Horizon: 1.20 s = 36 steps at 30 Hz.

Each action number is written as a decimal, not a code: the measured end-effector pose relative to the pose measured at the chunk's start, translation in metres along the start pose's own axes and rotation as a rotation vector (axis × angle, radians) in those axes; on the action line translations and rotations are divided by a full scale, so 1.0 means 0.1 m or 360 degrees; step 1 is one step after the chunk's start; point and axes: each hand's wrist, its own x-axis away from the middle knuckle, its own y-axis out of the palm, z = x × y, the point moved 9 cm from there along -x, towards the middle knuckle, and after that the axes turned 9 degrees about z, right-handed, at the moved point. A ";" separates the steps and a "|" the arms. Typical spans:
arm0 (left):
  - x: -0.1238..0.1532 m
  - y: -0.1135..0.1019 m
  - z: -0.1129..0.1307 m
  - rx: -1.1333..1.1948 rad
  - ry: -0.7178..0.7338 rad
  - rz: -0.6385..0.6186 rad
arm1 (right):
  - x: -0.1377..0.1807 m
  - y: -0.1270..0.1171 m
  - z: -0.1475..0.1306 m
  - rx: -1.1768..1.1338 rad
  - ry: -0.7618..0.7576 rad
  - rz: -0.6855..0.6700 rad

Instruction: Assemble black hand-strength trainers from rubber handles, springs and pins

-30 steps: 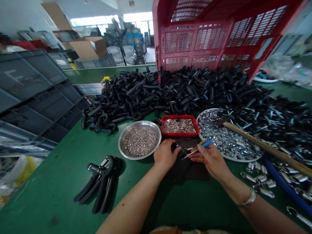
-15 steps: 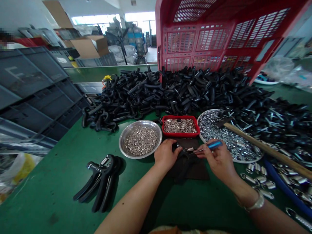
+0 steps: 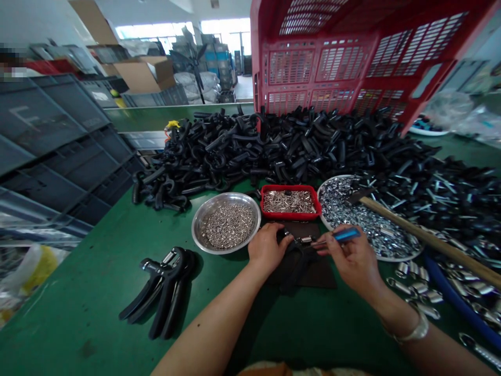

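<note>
My left hand (image 3: 269,246) is closed on the upper end of a black hand grip exerciser (image 3: 295,263), which lies on a dark mat (image 3: 323,277). A small metal spring (image 3: 304,240) shows at its top. In my right hand (image 3: 354,258) is a screwdriver with a blue handle (image 3: 344,235); its shaft points left at the spring. The fingers hide part of the tip. To the left, finished-looking black hand grips (image 3: 166,292) with a spring lie together on the green table (image 3: 97,266).
A steel bowl (image 3: 199,235) and a red tray (image 3: 289,215) hold small metal pins. Beside them are a plate of metal parts (image 3: 332,201), a wooden-handled hammer (image 3: 422,235) and loose springs (image 3: 418,289). Behind lie heaped black handles (image 3: 235,146) and a red crate (image 3: 291,68).
My right hand and the screwdriver have shifted very slightly to the right. My left hand stays on the hand grip in nearly the same place.
</note>
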 end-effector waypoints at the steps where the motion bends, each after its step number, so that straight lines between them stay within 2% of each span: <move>1: 0.00 0.00 0.00 -0.0001 -0.0006 -0.0005 | 0.00 0.00 -0.01 0.0021 -0.0013 0.0004; 6: 0.00 0.00 -0.01 -0.0008 -0.0049 -0.0035 | 0.03 0.04 -0.08 0.0141 -0.0054 -0.0006; 10: 0.00 -0.01 0.00 -0.0013 -0.0024 -0.0016 | 0.10 0.15 -0.26 0.0431 -0.0296 -0.0108; 12: 0.00 -0.01 0.00 -0.0013 -0.0009 -0.0001 | 0.11 0.19 -0.28 0.0442 -0.0325 -0.0161; 14: 0.00 0.00 -0.01 -0.0016 0.0000 0.0008 | 0.04 0.15 -0.21 0.0186 -0.0125 -0.0096; 17: 0.00 0.00 -0.01 -0.0020 0.0013 0.0020 | -0.06 0.08 0.03 -0.0385 0.0360 0.0075; 19: 0.00 0.00 -0.01 -0.0013 0.0017 0.0029 | -0.08 0.11 0.11 -0.0562 0.0507 0.0094; 27: 0.00 -0.01 -0.01 0.0002 0.0029 0.0034 | 0.00 0.12 -0.02 -0.0177 0.0092 -0.0002; 36: 0.00 0.00 -0.02 0.0022 0.0044 0.0058 | 0.04 0.08 -0.02 -0.0115 0.0053 0.0045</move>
